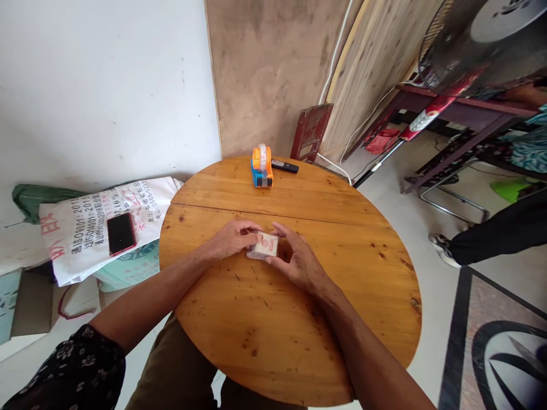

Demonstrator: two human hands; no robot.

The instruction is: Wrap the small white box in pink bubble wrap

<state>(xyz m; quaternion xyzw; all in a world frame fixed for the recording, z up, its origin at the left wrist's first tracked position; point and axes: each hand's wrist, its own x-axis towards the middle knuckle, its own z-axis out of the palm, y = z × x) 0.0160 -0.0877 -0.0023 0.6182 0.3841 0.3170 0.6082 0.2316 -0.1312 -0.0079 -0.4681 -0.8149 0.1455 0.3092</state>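
A small white box with red print (268, 245), about the size of a card deck, is between my two hands above the middle of the round wooden table. My left hand (234, 239) is closed on its left end, with the thumb lying over the top. Around the right end curves my right hand (297, 255), its thumb at the near corner and its fingertips by the far edge. A gap shows between the right palm and the box. The box's underside is hidden.
An orange and blue tape dispenser (261, 166) stands at the table's (359, 228) far edge, beside a black remote (285, 166). Left, a red-edged phone (121, 233) lies on white printed sacks (81, 250). A fan (470, 51) and another person's leg (491, 233) are at right.
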